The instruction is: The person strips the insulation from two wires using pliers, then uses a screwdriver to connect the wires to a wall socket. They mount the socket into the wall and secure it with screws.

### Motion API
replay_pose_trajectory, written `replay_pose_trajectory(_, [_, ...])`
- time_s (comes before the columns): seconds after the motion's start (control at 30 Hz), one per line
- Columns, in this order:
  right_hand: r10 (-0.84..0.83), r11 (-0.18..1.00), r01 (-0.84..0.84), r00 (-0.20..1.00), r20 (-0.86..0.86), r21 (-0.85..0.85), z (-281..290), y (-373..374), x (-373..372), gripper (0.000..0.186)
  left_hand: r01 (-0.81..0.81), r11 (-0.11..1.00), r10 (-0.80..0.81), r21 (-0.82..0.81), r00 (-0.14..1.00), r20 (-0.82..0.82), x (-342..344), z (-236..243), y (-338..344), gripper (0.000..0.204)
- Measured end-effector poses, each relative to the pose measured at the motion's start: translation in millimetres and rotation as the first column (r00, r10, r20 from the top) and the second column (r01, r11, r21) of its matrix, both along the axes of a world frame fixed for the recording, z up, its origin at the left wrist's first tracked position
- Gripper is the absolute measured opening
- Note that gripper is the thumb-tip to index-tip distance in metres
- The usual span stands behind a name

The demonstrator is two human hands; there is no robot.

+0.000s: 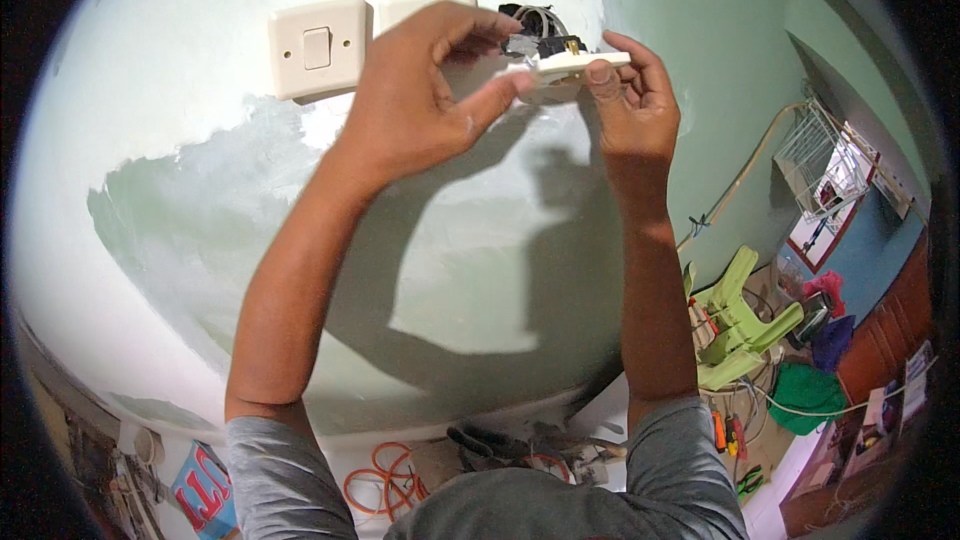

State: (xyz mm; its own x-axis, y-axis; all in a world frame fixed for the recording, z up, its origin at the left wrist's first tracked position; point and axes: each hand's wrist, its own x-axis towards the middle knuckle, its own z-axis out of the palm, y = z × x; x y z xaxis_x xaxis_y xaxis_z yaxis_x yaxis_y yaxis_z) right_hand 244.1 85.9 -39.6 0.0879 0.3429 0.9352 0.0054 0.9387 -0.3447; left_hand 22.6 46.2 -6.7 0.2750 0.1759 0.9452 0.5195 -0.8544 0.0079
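Observation:
A cream electrical wall plate (600, 61) is tipped away from the wall, with a black body and a brass-coloured part on its upper side. Whether it is a switch or a socket I cannot tell. Its right end is pinched between the thumb and fingers of my right hand (642, 110). My left hand (415, 90) is at the plate's left end, fingers and thumb apart, the thumb tip by the plate's edge and the fingertips near the opening. Grey wires (545, 16) curve out of the dark wall opening behind the plate.
A cream light switch (318, 48) is fixed to the patchily painted wall; another cream plate (430, 4) is partly behind my left hand. Lower right are a light-green plastic chair (745, 310), green cloth (808, 400), tools and a wire rack (825, 160). Orange cord (385, 485) lies below.

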Motion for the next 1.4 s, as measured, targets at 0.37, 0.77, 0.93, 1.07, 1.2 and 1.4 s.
replay_pose_trajectory(0.37, [0.068, 0.997, -0.07, 0.993, -0.096, -0.024, -25, 23, -3, 0.036, 0.028, 1.0, -0.022, -0.009, 0.911, 0.412, 41, -52, 22, 0.034])
replay_pose_trajectory(0.77, [-0.001, 0.998, 0.006, 0.998, -0.069, 0.069, -28, 55, 1, 0.028, -0.034, 0.997, -0.003, 0.071, 0.885, 0.466, 57, -60, 27, 0.027])
replay_pose_trajectory(0.93, [0.017, 0.999, -0.014, 0.996, -0.089, 0.037, -26, 48, -1, 0.028, -0.139, 0.965, 0.028, 0.222, 0.897, 0.441, 54, -58, 37, 0.029])
replay_pose_trajectory(1.07, [-0.004, 0.997, -0.004, 0.993, -0.115, -0.073, -25, 40, -3, 0.034, -0.106, 0.977, 0.008, 0.187, 0.888, 0.46, 52, -60, 40, 0.028])
replay_pose_trajectory(1.2, [-0.076, 0.975, 0.054, 0.992, -0.097, -0.218, -30, 31, -1, 0.038, -0.045, 0.995, -0.01, 0.094, 0.86, 0.51, 58, -62, 34, 0.026])
replay_pose_trajectory(1.4, [-0.069, 0.962, 0.055, 0.997, -0.042, -0.267, -17, 27, -2, 0.036, -0.029, 1.0, 0.029, -0.009, 0.835, 0.549, 60, -54, 27, 0.024])
